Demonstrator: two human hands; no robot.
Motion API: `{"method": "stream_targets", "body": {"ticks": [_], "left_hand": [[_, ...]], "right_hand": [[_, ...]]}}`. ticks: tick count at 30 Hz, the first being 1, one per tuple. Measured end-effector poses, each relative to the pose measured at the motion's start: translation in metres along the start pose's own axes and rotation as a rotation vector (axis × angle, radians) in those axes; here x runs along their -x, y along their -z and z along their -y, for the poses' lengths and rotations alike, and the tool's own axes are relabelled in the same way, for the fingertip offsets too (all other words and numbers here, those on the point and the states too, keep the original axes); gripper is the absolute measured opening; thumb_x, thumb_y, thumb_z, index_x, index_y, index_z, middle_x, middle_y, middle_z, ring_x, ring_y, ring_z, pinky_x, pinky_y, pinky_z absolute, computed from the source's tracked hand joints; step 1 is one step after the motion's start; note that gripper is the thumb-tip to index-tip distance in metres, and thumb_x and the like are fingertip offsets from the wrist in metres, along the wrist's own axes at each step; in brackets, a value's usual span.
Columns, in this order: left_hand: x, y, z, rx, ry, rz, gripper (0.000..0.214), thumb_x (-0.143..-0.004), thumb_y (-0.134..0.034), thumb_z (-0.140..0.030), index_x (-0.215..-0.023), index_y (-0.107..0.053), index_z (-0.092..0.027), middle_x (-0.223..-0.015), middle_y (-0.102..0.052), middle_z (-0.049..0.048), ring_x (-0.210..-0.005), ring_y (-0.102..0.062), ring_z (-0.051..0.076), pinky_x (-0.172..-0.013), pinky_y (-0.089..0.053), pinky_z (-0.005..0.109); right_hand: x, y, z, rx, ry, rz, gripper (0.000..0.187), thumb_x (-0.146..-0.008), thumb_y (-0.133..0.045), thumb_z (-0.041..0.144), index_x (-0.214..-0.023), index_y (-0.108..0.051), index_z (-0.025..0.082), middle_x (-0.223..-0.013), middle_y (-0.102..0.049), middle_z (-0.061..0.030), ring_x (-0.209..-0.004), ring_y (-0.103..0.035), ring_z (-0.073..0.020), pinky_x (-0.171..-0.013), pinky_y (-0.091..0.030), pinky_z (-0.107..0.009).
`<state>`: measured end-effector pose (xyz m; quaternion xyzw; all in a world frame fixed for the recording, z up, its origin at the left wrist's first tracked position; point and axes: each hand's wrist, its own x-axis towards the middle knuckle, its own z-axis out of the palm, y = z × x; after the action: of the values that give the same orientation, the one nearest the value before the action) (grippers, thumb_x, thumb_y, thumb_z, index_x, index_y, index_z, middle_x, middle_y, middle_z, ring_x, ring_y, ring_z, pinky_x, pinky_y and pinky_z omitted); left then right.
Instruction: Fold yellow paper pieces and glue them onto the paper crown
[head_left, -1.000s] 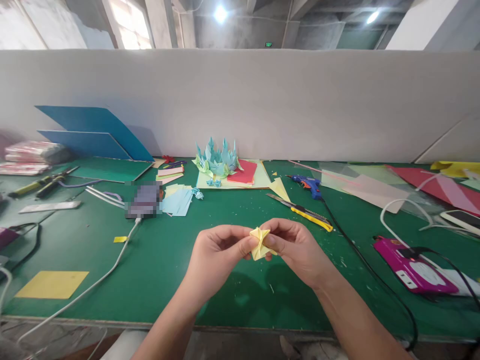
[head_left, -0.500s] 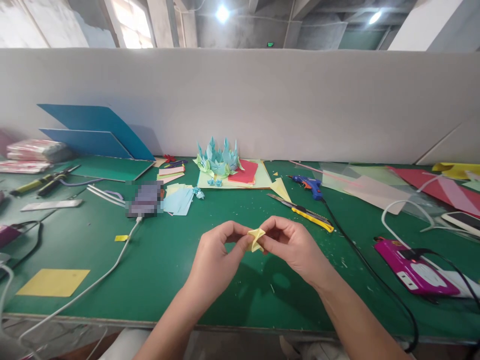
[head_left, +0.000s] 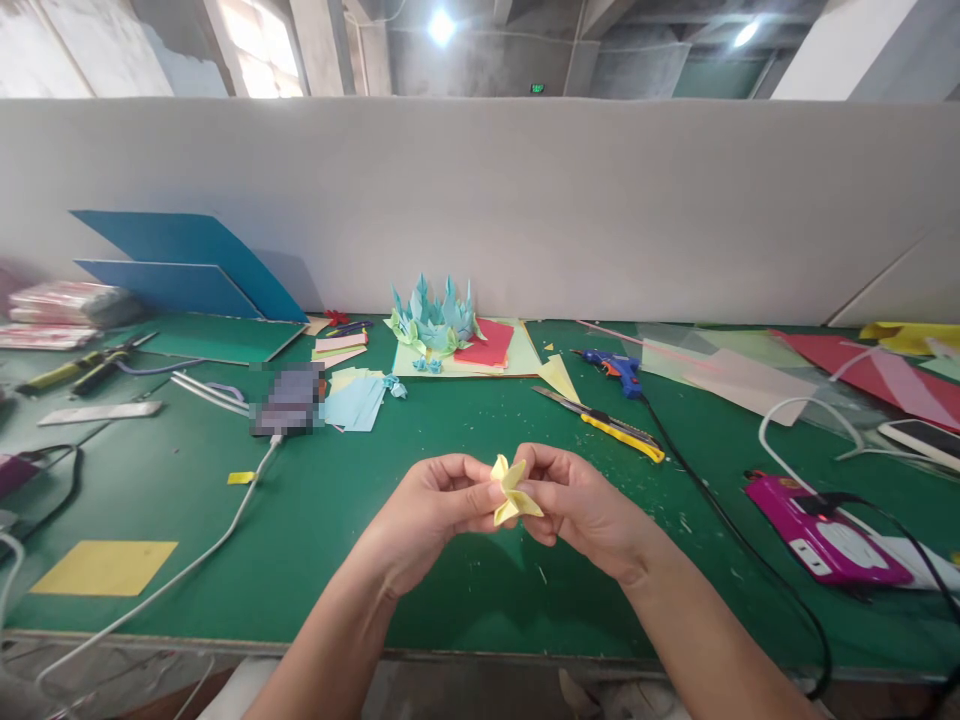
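Observation:
A small folded yellow paper piece [head_left: 510,490] is held above the green table mat [head_left: 360,540], between both hands. My left hand [head_left: 427,515] pinches its left side with thumb and fingers closed. My right hand [head_left: 585,510] pinches its right side, fingers curled in. The paper shows a few pointed flaps sticking up and out.
A yellow utility knife [head_left: 607,425] and a blue glue gun [head_left: 619,368] lie behind my hands. A blue paper flower [head_left: 435,320] sits on coloured sheets at the back. A pink device [head_left: 825,535] with cables is at right; a white cable [head_left: 187,570] and yellow square [head_left: 105,567] at left.
Both hands have dropped slightly toward me and turned the yellow paper piece, so its flaps now spread wider and stand more upright.

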<state>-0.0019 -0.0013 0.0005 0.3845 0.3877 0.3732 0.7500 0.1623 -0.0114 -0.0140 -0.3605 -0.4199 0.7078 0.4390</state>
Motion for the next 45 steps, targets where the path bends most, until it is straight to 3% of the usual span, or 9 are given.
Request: {"method": "stream_targets", "body": {"ticks": [4,9,15,19,22,25,30,35,45], "left_hand": [[-0.003,0.0,0.003,0.038,0.008,-0.044,0.036,-0.04,-0.092,-0.033,-0.058,-0.067,-0.013,-0.056,-0.066,-0.0004,-0.051,-0.06,0.007,-0.055,-0.048,0.017],[-0.006,0.001,0.005,-0.091,-0.117,-0.146,0.036,-0.042,-0.09,-0.036,-0.059,-0.069,-0.013,-0.057,-0.066,-0.0002,-0.053,-0.057,0.007,-0.057,-0.046,0.019],[-0.004,-0.002,0.0,-0.11,-0.113,-0.141,0.036,-0.04,-0.09,-0.036,-0.057,-0.068,-0.013,-0.055,-0.065,-0.0002,-0.051,-0.055,0.007,-0.054,-0.044,0.02],[-0.002,-0.004,-0.001,-0.107,-0.184,-0.22,0.034,-0.043,-0.088,-0.037,-0.058,-0.068,-0.014,-0.055,-0.066,0.0005,-0.051,-0.055,0.008,-0.055,-0.046,0.021],[-0.002,-0.003,-0.001,-0.103,-0.226,-0.257,0.032,-0.045,-0.088,-0.036,-0.06,-0.069,-0.014,-0.056,-0.067,0.0007,-0.051,-0.056,0.008,-0.056,-0.047,0.021],[-0.002,-0.003,-0.001,-0.114,-0.236,-0.289,0.032,-0.044,-0.088,-0.036,-0.059,-0.07,-0.014,-0.056,-0.067,0.0006,-0.051,-0.056,0.009,-0.056,-0.048,0.022],[-0.003,-0.006,0.002,-0.121,-0.268,-0.318,0.03,-0.048,-0.086,-0.036,-0.06,-0.07,-0.014,-0.058,-0.068,0.0012,-0.055,-0.059,0.01,-0.057,-0.049,0.022],[-0.004,-0.008,0.007,-0.099,-0.293,-0.344,0.024,-0.052,-0.085,-0.03,-0.06,-0.07,-0.014,-0.057,-0.067,0.0,-0.054,-0.058,0.008,-0.058,-0.048,0.02],[-0.004,-0.01,0.009,-0.116,-0.379,-0.411,0.024,-0.052,-0.084,-0.031,-0.062,-0.069,-0.015,-0.065,-0.07,0.0015,-0.06,-0.061,0.011,-0.06,-0.05,0.022]], "right_hand": [[-0.002,-0.002,-0.001,0.024,0.03,-0.05,0.041,-0.055,-0.084,0.046,-0.062,-0.054,0.018,-0.055,-0.059,0.0047,-0.042,-0.044,-0.0041,-0.044,-0.033,-0.02],[-0.003,0.001,-0.003,0.193,0.115,-0.141,0.04,-0.055,-0.084,0.045,-0.064,-0.057,0.018,-0.059,-0.057,0.0055,-0.047,-0.045,-0.0051,-0.049,-0.035,-0.022],[-0.003,0.002,-0.003,0.182,0.128,-0.103,0.039,-0.059,-0.083,0.046,-0.071,-0.057,0.019,-0.063,-0.055,0.0052,-0.051,-0.046,-0.0064,-0.049,-0.037,-0.022],[-0.002,-0.002,-0.002,0.232,0.305,-0.223,0.03,-0.066,-0.078,0.042,-0.072,-0.059,0.02,-0.068,-0.057,0.0029,-0.063,-0.053,-0.0104,-0.06,-0.047,-0.024],[0.0,-0.004,-0.003,0.39,0.457,-0.208,0.016,-0.079,-0.065,0.037,-0.077,-0.066,0.021,-0.078,-0.064,-0.002,-0.071,-0.059,-0.0137,-0.069,-0.051,-0.028],[0.002,-0.006,-0.006,0.595,0.625,-0.255,0.008,-0.081,-0.061,0.026,-0.079,-0.068,0.022,-0.083,-0.067,-0.0042,-0.076,-0.062,-0.0166,-0.07,-0.053,-0.03],[0.003,-0.011,-0.012,0.874,0.859,-0.367,0.012,-0.082,-0.057,0.015,-0.08,-0.065,0.023,-0.078,-0.069,-0.002,-0.069,-0.064,-0.0153,-0.067,-0.052,-0.029],[0.0,-0.012,-0.019,1.014,0.987,-0.463,0.014,-0.083,-0.054,0.014,-0.078,-0.063,0.025,-0.078,-0.071,-0.0024,-0.073,-0.067,-0.0174,-0.069,-0.053,-0.03],[-0.002,-0.015,-0.021,0.97,0.967,-0.412,0.004,-0.082,-0.063,0.022,-0.084,-0.066,0.026,-0.086,-0.073,-0.0045,-0.081,-0.068,-0.0204,-0.074,-0.054,-0.035]]}}
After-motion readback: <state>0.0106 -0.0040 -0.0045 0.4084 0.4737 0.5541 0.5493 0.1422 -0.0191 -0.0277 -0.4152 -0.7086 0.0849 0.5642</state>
